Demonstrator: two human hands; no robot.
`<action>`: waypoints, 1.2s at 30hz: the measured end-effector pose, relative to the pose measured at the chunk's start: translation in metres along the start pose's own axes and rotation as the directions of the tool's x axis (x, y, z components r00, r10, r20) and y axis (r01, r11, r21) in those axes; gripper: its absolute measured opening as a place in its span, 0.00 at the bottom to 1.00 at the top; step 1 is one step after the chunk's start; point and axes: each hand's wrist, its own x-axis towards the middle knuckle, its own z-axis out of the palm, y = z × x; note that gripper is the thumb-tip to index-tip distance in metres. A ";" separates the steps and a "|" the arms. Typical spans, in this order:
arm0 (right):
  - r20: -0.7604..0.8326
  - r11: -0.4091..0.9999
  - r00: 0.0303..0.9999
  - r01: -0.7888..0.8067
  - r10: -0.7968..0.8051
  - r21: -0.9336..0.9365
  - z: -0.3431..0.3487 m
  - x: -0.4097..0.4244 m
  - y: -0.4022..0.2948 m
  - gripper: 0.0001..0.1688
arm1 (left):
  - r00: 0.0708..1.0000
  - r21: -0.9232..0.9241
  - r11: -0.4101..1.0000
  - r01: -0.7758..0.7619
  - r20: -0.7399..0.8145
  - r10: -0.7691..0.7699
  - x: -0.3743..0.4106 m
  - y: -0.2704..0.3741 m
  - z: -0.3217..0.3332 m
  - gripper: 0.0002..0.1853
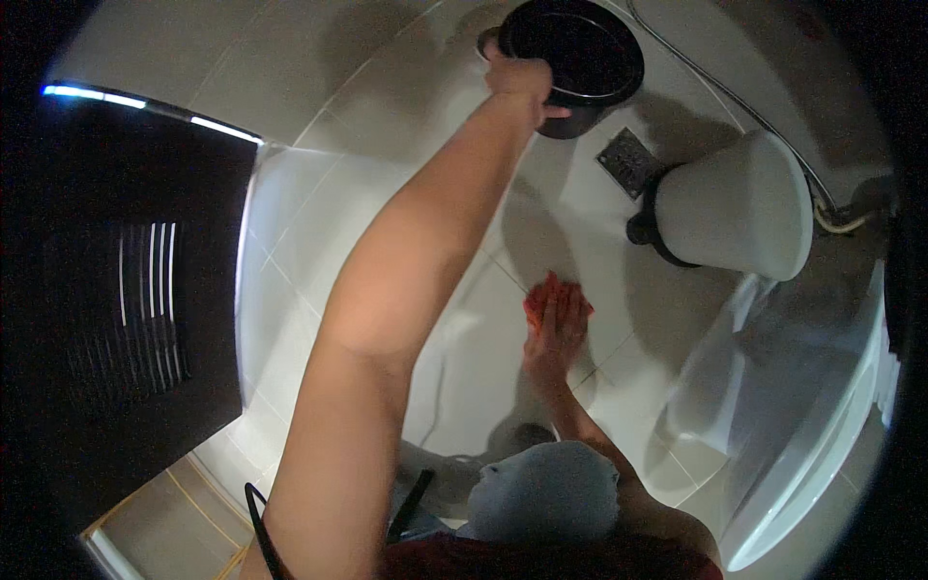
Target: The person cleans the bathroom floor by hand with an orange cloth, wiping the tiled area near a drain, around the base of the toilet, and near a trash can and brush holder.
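Observation:
My left hand (pixel 518 81) reaches far forward and grips a black plastic bucket (pixel 573 119) at its left side, near the handle. Its thumb lies against the bucket's outer wall, below the rim. What the dark inside of the bucket holds cannot be seen. Closer to me, my right hand (pixel 554 348) is on a crumpled red cloth (pixel 558 293), with the fingers spread over it against the white tiled floor (pixel 457 362). The hand covers part of the cloth. My knee in grey fabric (pixel 544 493) is bent below the right hand.
A square metal floor drain (pixel 628 162) lies between the bucket and a white bin (pixel 732 203) with a black base and pedal. Along the wall runs a shower hose (pixel 714 80). A white toilet (pixel 790 464) stands at right. A dark doorway or panel (pixel 145 268) borders the floor at left.

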 end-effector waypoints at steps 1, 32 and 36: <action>-0.013 0.998 1.000 -0.006 0.006 -0.062 0.012 0.015 0.001 0.40 | 1.000 -0.023 1.000 -0.001 0.010 0.001 -0.001 -0.002 0.013 0.24; 0.224 0.971 0.973 0.105 -0.055 -0.216 -0.008 0.051 0.042 0.31 | 0.975 0.120 0.979 -0.164 0.170 0.143 -0.073 -0.021 -0.057 0.53; 0.285 0.962 0.919 0.261 -0.272 0.076 0.024 0.124 -0.025 0.32 | 0.768 0.699 0.711 0.078 -0.497 0.404 -0.124 -0.152 -0.329 0.40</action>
